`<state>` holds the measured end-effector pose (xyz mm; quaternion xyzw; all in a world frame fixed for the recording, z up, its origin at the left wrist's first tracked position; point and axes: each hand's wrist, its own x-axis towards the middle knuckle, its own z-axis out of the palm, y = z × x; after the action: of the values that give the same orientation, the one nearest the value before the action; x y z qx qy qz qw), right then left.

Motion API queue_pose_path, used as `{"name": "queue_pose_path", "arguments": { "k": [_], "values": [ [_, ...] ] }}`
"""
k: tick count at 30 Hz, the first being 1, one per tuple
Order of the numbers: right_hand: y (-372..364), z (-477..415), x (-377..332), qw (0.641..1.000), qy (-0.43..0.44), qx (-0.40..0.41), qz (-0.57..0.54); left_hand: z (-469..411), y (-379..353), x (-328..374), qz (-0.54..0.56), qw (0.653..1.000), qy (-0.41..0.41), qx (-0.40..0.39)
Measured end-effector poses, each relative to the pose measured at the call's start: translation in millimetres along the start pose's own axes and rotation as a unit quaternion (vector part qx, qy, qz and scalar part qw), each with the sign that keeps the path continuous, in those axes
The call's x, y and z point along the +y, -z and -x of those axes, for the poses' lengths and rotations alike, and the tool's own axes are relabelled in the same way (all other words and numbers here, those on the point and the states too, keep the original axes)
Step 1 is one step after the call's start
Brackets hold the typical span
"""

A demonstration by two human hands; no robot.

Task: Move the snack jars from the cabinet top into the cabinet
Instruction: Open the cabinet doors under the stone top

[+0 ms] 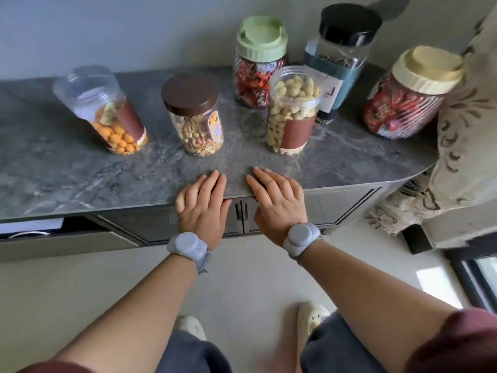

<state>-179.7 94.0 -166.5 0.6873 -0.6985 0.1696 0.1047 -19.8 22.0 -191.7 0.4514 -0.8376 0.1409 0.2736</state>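
Note:
Several snack jars stand on the grey marble cabinet top (67, 170): a clear-lidded jar of orange balls (107, 111), a brown-lidded nut jar (195, 117), a clear jar of pale peanuts (293, 109), a green-lidded candy jar (258, 60), a black-lidded tall jar (338, 57) and a cream-lidded candy jar (408, 95). My left hand (204, 203) and my right hand (277, 200) lie flat on the front edge, fingers apart, holding nothing, just short of the jars. The cabinet doors (242, 216) below them are shut.
A patterned fabric-covered piece (462, 146) crowds the cabinet's right end. At the lower left, an open drawer or shelf (32, 230) shows under the top. A pale floor (242, 278) lies below, with a dark window frame (473, 275) at the right.

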Motion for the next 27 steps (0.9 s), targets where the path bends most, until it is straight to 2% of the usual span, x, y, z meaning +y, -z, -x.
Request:
{"name": "queue_pose_path", "arguments": {
  "k": [3,4,7,8,10,12,14,17,20,22,25,27],
  "values": [
    [18.6,5.7,-1.9,0.995,-0.007,-0.099,-0.034,-2.6,13.7,7.9,0.006,0.996,0.041,-0.084],
    [26.4,14.1,-6.9,0.993,-0.011,-0.105,-0.05,1.5,21.5,10.6,-0.002,0.993,0.043,-0.112],
    [37.0,27.4,-17.6,0.995,-0.038,-0.045,-0.086,4.1,34.4,11.0,-0.011,0.986,0.023,-0.164],
    [38.8,30.5,-19.3,0.99,-0.062,-0.047,-0.121,2.7,36.8,9.6,-0.012,0.985,0.023,-0.173],
    [36.6,33.9,-19.9,0.959,-0.156,-0.115,-0.208,3.3,36.6,7.5,-0.013,0.983,0.023,-0.184],
    [23.2,33.8,-16.2,0.899,-0.254,-0.253,-0.252,3.8,35.1,8.2,-0.02,0.981,0.022,-0.19],
    [11.0,29.6,-12.5,0.861,-0.29,-0.325,-0.265,5.1,30.8,9.2,-0.019,0.983,0.027,-0.183],
    [-2.7,20.2,-10.0,0.809,-0.337,-0.32,-0.36,8.0,25.8,8.2,0.007,0.988,0.033,-0.153],
    [-13.1,19.8,-10.8,0.773,-0.327,-0.338,-0.426,6.8,25.9,9.7,0.06,0.989,0.059,-0.121],
    [-16.8,21.7,-12.2,0.772,-0.3,-0.369,-0.422,2.6,30.5,11.4,0.108,0.983,0.086,-0.123],
    [-19.1,21.7,-9.9,0.814,-0.266,-0.391,-0.336,1.0,36.9,10.3,0.15,0.976,0.098,-0.123],
    [-17.1,25.4,-5.0,0.81,-0.253,-0.42,-0.322,-0.7,45.1,11.0,0.194,0.969,0.118,-0.094]
  ]
}}
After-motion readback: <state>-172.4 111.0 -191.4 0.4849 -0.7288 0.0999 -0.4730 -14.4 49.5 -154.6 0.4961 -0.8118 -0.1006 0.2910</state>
